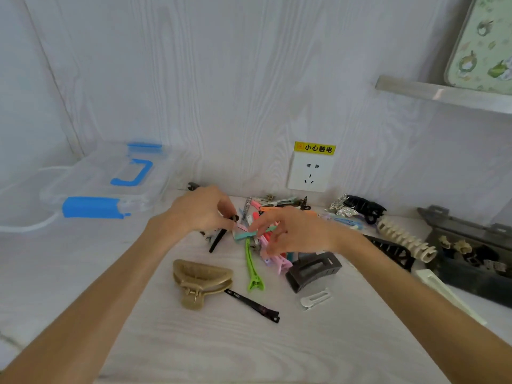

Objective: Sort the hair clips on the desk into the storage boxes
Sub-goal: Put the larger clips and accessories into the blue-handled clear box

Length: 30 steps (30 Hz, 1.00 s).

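Olive claw clip (200,281) lies untouched — hands (203,209) pinch clips.

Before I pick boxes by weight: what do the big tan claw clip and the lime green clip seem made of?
Tan claw clip: probably plastic, with a dull, faintly pearly sheen, moulded in one colour with visible teeth. Lime green clip: looks like glossy plastic or painted metal; its thin, flat shape leaves that open.

Your white wood-grain desk (194,342), clear storage box (110,187) at left, gold claw clip (198,281), pile of coloured hair clips (266,245), dark tray (471,261) at right.
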Each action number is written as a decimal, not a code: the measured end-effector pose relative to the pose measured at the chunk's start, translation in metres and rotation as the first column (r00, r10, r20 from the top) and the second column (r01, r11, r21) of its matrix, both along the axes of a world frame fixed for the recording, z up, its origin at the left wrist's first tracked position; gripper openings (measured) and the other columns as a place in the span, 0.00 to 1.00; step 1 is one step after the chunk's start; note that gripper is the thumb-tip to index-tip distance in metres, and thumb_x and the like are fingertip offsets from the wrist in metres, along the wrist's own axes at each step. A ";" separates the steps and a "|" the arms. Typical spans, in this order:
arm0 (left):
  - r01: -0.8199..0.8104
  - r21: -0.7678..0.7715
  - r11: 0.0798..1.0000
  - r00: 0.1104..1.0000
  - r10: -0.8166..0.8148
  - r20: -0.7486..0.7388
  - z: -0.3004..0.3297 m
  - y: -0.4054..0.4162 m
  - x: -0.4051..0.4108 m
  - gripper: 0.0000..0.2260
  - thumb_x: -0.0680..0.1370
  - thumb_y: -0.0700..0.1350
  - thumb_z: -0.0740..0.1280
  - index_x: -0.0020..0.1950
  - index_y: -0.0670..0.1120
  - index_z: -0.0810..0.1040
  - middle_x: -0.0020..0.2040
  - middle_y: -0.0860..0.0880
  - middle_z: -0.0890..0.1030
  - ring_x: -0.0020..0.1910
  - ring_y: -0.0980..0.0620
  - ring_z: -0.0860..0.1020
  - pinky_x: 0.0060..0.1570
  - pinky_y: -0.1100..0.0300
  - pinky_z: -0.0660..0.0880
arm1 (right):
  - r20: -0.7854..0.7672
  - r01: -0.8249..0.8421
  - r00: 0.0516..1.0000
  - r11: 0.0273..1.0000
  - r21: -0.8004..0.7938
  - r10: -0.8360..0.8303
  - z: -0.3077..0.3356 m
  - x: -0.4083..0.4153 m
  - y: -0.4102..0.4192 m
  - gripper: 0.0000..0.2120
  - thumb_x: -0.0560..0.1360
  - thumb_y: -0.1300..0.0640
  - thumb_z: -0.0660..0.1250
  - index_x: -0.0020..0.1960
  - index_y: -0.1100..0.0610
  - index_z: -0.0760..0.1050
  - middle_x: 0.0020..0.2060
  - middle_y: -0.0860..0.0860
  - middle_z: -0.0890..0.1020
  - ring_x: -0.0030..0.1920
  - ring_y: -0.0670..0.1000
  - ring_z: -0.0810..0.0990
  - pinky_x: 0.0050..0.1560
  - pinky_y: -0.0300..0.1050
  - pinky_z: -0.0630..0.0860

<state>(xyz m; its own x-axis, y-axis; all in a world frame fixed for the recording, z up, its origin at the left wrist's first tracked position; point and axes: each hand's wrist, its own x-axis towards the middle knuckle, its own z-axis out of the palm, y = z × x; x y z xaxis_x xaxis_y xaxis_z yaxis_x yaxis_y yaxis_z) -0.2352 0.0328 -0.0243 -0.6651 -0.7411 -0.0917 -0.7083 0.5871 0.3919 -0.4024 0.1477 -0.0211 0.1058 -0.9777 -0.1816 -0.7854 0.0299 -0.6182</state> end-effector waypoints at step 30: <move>-0.079 0.578 0.812 0.983 0.159 -0.089 0.027 -0.014 -0.031 0.10 0.79 0.50 0.62 0.51 0.46 0.79 0.46 0.50 0.80 0.47 0.53 0.80 0.49 0.55 0.77 | -0.546 0.109 0.829 0.992 -0.055 -0.122 0.004 -0.043 -0.093 0.09 0.75 0.65 0.62 0.55 0.59 0.74 0.53 0.57 0.79 0.53 0.60 0.79 0.48 0.50 0.74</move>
